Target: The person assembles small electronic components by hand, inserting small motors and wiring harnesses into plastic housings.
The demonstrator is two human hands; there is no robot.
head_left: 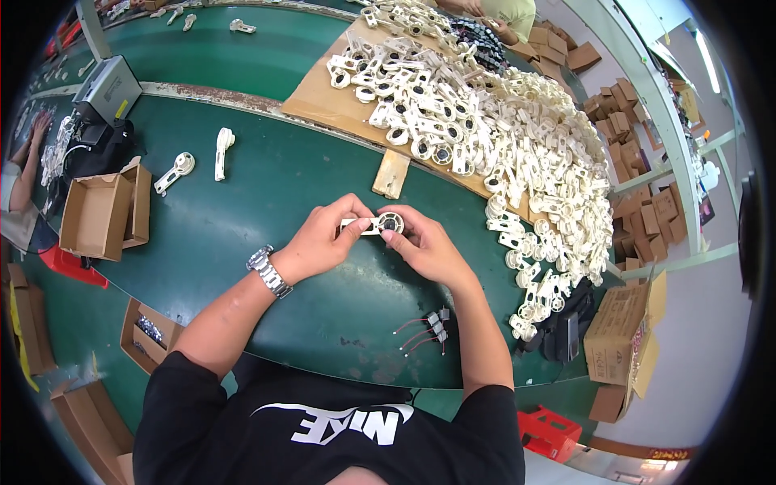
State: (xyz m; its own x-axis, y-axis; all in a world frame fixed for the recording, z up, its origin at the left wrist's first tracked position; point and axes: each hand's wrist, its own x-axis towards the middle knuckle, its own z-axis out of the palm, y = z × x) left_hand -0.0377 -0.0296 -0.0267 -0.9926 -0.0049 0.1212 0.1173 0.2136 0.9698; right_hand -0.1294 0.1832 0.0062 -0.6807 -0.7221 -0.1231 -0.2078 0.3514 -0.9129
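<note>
Over the green worktable, my left hand [327, 234] and my right hand [424, 246] meet on one cream plastic housing [373, 225] with a dark round wheel at its right end. My left thumb and fingers pinch its narrow arm. Around the wheel end, my right thumb and fingers close. Two similar cream housings [176, 172] lie apart to the left. Nearer my body, below my right hand, rests a small group of grey motors [437, 325] with thin red wires. A small wooden block [391, 174] sits just beyond my hands.
A large heap of cream housings [485, 121] covers cardboard at the far right and spills down the table's right side. Open cardboard boxes [95, 217] stand at the left edge near a grey machine [107, 89]. Co-workers [509, 16] sit at the back and far left.
</note>
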